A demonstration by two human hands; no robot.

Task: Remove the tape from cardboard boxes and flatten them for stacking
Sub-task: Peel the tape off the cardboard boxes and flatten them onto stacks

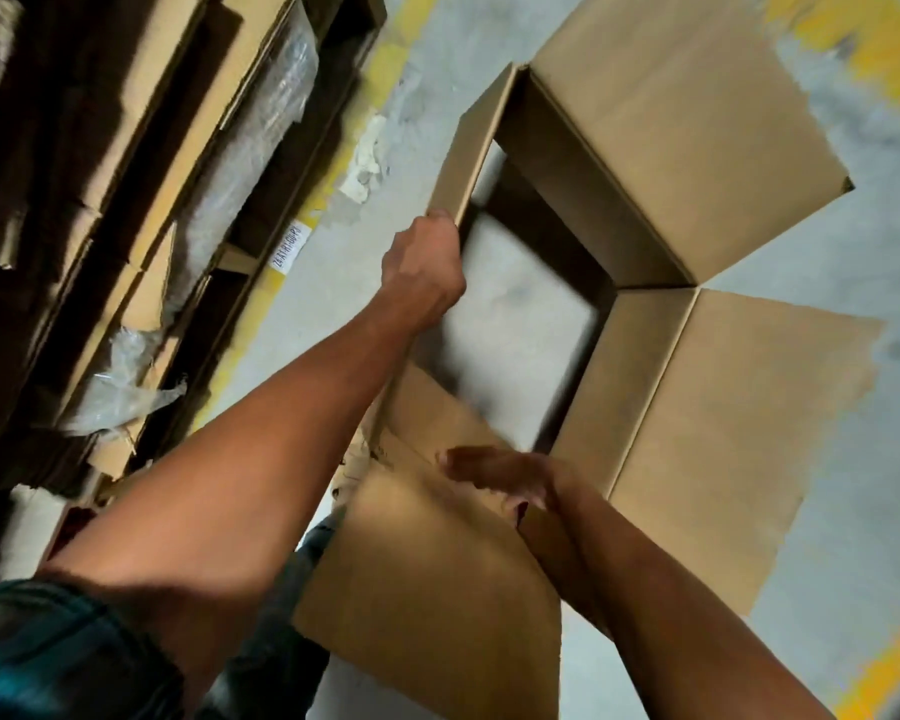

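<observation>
A brown cardboard box (pixel 661 387) stands open in front of me with its flaps spread outward, and the grey floor shows through its open bottom. My left hand (pixel 422 267) is closed over the top edge of the box's left wall. My right hand (pixel 505 475) lies flat with fingers stretched out against the near flap (pixel 427 579), blurred by motion. No tape is visible on the box.
A stack of flattened cardboard with clear plastic wrap (pixel 141 210) runs along the left side. A scrap of pale tape (pixel 367 158) lies on the floor beside a worn yellow line (pixel 344 163). More yellow floor paint (pixel 884 672) shows at the lower right.
</observation>
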